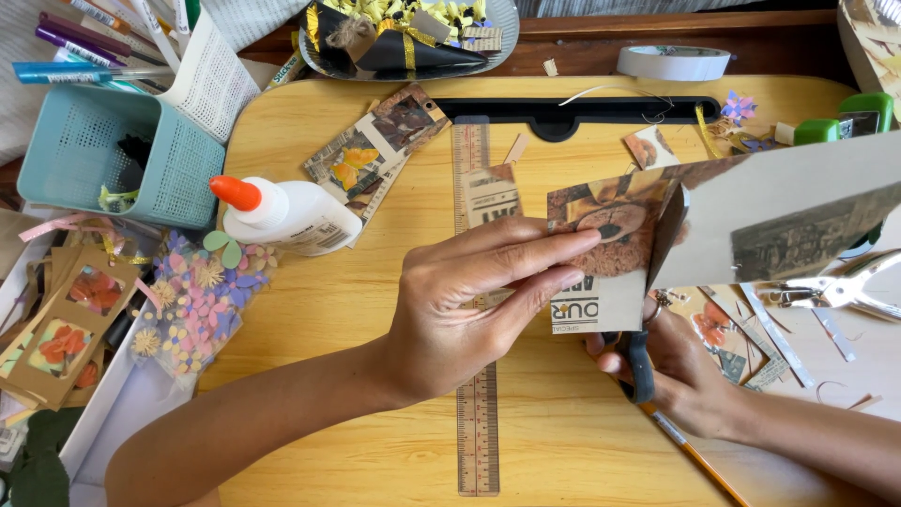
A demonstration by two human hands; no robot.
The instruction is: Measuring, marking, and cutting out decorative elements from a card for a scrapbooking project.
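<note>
Both hands meet at frame centre: the left hand (pixel 469 300) pinches a printed paper sheet (pixel 610 249) with a brown teddy-bear picture, while the right hand (pixel 680 371), lower right, grips black-handled scissors (pixel 638 361) cutting into it. With the sheet folding at the cut, the blades could wander into the bear picture or nick the left fingertips. A white glue bottle (pixel 286 214) with orange cap and pale rectangular label lies left of centre; a white tape roll (pixel 673 62) sits along the top.
</note>
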